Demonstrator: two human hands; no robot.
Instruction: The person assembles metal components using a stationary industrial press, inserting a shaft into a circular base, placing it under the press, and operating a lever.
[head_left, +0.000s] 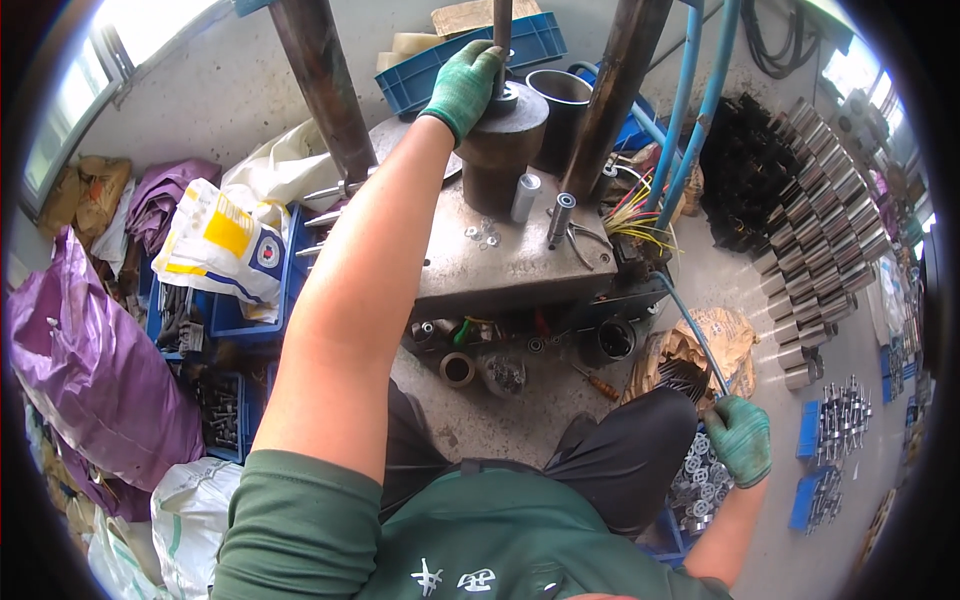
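Observation:
My left hand (466, 88), in a green glove, reaches up to the press with its fingers closed on an upright metal rod (501, 30). Below the rod sits a ring-shaped part on a thick steel cylinder (503, 140), which stands on the press table (470, 268). My gloved right hand (738, 440) is wrapped round the lower end of a long blue-grey lever (693, 325) at the right of the press. On the table stand a pale metal sleeve (525, 198) and a darker sleeve (562, 220), with pliers (588, 248) beside it and several small washers (483, 236).
Press columns (322, 85) rise on both sides. Rows of metal cylinders (825, 230) are stacked at the right. Blue bins (230, 415) and a purple sack (95, 370) crowd the left. A torn paper bag (715, 345) and a crate of metal parts (703, 490) lie near my right knee.

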